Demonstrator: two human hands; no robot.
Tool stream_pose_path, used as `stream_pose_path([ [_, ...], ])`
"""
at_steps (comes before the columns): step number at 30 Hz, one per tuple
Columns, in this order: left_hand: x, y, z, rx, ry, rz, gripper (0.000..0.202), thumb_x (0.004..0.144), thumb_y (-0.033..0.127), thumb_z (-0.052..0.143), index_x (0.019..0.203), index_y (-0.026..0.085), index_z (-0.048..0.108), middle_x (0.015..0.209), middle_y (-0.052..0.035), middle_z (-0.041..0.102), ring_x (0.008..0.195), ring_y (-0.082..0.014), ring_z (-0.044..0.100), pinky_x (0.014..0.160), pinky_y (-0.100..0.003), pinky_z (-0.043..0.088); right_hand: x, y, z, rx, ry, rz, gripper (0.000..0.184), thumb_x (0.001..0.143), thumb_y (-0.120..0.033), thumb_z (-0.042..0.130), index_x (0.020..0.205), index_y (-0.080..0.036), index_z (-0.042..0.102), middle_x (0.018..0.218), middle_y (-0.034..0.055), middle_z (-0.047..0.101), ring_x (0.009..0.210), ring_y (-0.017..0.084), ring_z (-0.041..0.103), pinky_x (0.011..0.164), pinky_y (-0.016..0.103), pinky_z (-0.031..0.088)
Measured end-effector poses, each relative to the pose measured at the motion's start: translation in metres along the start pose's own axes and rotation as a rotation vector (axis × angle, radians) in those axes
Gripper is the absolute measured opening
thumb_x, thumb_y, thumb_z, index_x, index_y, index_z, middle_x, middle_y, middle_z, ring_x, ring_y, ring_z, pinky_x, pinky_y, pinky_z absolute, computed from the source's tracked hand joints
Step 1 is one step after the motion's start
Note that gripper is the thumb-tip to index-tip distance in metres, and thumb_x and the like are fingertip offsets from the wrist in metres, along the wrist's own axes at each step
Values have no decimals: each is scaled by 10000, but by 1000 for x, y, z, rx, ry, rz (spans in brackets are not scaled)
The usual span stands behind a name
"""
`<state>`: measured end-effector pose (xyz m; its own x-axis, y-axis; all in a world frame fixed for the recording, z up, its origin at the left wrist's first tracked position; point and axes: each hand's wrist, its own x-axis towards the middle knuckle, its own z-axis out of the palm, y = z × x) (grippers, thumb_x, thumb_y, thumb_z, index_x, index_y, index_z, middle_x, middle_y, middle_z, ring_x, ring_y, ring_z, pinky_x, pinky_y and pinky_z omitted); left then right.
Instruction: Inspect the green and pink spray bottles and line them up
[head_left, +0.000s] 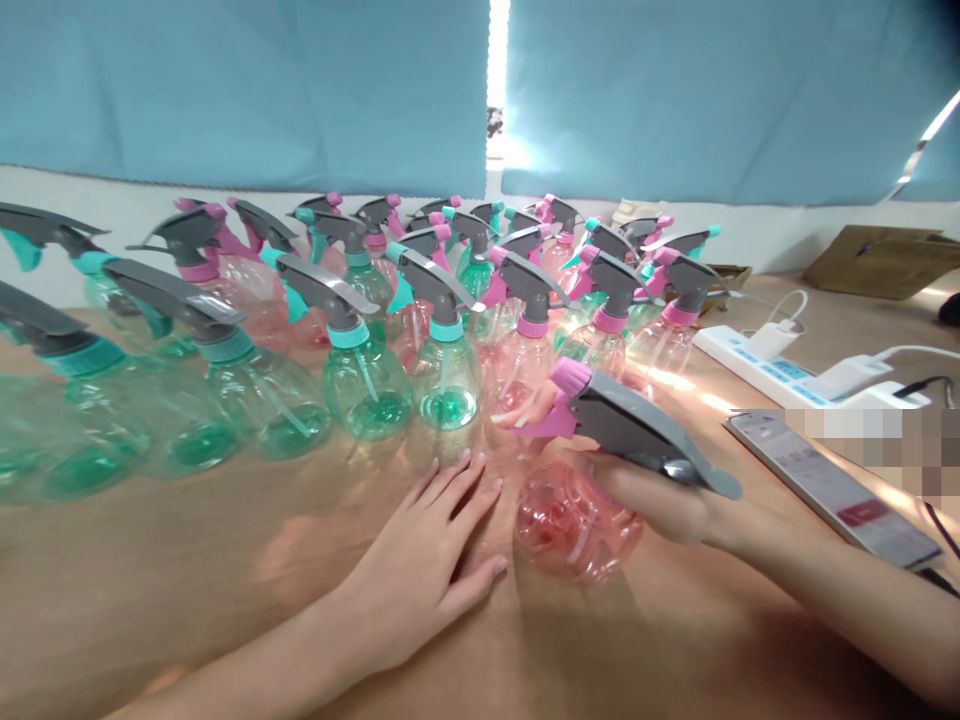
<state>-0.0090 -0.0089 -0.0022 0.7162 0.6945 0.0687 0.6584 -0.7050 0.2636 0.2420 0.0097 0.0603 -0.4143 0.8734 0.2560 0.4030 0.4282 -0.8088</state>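
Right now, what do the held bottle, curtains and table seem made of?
Bottle: probably glossy, clear pink plastic; light passes through and glints off it. Curtains: likely matte fabric, judging by soft creases. Table: brown, smooth, perhaps wood or laminate; its faint sheen leaves that open.

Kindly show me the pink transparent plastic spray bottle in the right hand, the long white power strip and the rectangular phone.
Held pink spray bottle (561, 522): head view, on its body.
White power strip (781, 371): head view, on its top face.
Rectangular phone (829, 486): head view, on its screen.

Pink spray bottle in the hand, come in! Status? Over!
Right hand: gripping pink spray bottle. Left hand: palm down, spread beside it. Other spray bottles crowd the table beyond.
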Motion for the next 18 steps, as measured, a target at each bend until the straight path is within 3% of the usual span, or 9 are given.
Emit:
stream_pose_path([
  [8,1,0,-2,6,-22,-10,601,1008,506,430,1498,161,389,1595,-128,299,1466,-319,274,1163,-528,305,7,-26,-5,-33,-12,-46,184,687,-110,503,623,-230,379,543,-58,373,470,97,355,407,223,291],
  [12,2,0,-2,35,-43,-2,607,1013,500,419,1508,152,368,1600,-130,283,1472,-312,261,1167,-534,293,7,-22,-1,5,42,-114,193,685,-122,485,598,-230,350,512,-61,326,447,92,306,410,233,288],
  [18,2,-1,-3,38,-23,1,595,1017,506,414,1505,167,375,1596,-125,299,1468,-312,274,1160,-545,301,5,-21,0,-2,38,-80,226,718,-162,501,589,-235,330,518,-48,321,476,108,324,425,247,302],
])
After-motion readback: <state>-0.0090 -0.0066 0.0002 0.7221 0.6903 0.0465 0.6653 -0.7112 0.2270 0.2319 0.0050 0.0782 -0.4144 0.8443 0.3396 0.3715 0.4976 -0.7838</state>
